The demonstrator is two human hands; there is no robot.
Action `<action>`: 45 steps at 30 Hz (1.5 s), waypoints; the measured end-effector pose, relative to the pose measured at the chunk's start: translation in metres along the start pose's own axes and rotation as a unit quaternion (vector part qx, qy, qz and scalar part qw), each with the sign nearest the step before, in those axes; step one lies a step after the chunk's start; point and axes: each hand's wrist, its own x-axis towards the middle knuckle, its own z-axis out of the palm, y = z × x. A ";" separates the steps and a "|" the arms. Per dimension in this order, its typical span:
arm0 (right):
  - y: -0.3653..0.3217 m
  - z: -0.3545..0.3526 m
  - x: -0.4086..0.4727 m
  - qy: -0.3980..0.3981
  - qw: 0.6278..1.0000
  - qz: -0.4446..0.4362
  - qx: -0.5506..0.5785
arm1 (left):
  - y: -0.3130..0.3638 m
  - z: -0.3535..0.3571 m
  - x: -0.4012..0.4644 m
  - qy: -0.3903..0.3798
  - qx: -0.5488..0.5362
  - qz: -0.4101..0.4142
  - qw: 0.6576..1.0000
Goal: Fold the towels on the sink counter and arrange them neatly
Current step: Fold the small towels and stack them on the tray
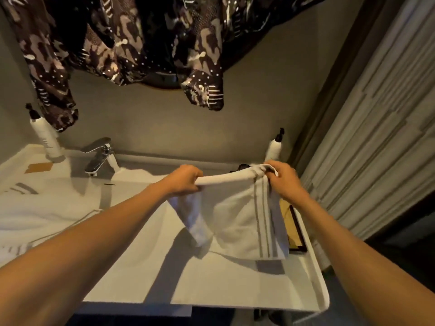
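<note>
A small white towel with grey stripes along its right edge hangs in the air over the right part of the counter. My left hand grips its top left corner and my right hand grips its top right corner, with the top edge stretched between them. Its lower end touches a large white towel spread flat over the counter. Another white towel with grey stripes lies rumpled at the left, over the sink area.
A chrome faucet stands at the back left. White pump bottles stand at the back left and back right. A dark-framed tray lies by the right edge. Patterned dark clothing hangs above. A panelled wall is at the right.
</note>
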 end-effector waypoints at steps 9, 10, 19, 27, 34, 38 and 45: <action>0.029 0.026 -0.072 0.044 0.992 0.077 0.092 | -0.014 0.011 -0.047 -0.005 0.067 0.019 0.998; 0.041 0.041 -0.086 -0.006 0.994 0.088 0.069 | -0.023 0.026 -0.061 -0.050 0.086 -0.003 0.995; 0.095 0.104 -0.118 -0.329 0.921 0.210 0.000 | -0.062 0.107 -0.128 -0.284 -0.069 -0.174 0.940; 0.095 0.121 -0.060 -0.109 0.957 0.253 0.091 | -0.105 0.117 -0.103 -0.059 -0.279 -0.339 0.897; 0.105 0.160 -0.047 0.029 0.971 0.234 -0.045 | -0.115 0.161 -0.078 0.155 -0.086 -0.314 0.933; 0.113 0.168 -0.070 0.013 0.956 0.253 -0.145 | -0.080 0.192 -0.082 0.107 0.041 0.027 0.993; 0.097 0.163 -0.052 -0.138 0.923 0.320 -0.162 | -0.059 0.233 -0.096 -0.037 0.063 0.076 0.994</action>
